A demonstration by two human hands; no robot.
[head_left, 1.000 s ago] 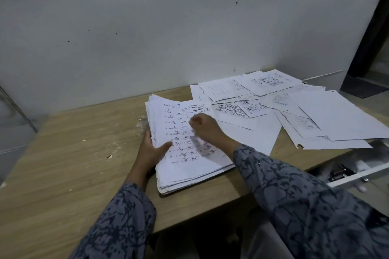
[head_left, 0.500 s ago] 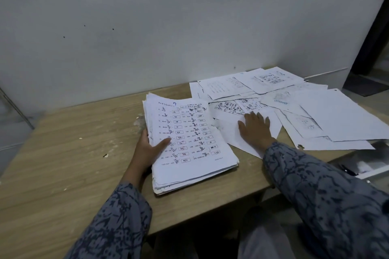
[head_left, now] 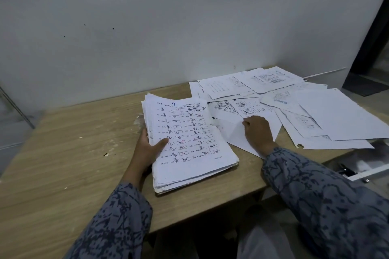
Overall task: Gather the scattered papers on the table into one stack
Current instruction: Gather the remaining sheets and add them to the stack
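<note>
A thick stack of papers [head_left: 189, 143] lies on the wooden table [head_left: 69, 145], a maths worksheet on top. My left hand [head_left: 147, 149] grips the stack's left edge, thumb on the top sheet. Right of the stack, several loose sheets [head_left: 311, 115] lie spread and overlapping. My right hand [head_left: 257, 132] rests with curled fingers on a blank white sheet [head_left: 235, 136] closest to the stack; whether it pinches the sheet is not visible.
A grey wall [head_left: 189, 27] runs along the table's far edge. Some loose sheets overhang the table's right edge. Below the right edge is a white tray-like ledge [head_left: 368, 170] with small dark items. A dark doorway [head_left: 374, 38] is at the far right.
My right hand left the top of the stack, moved right onto the blank loose sheet, and its fingers have curled there. My left hand stayed on the stack's edge.
</note>
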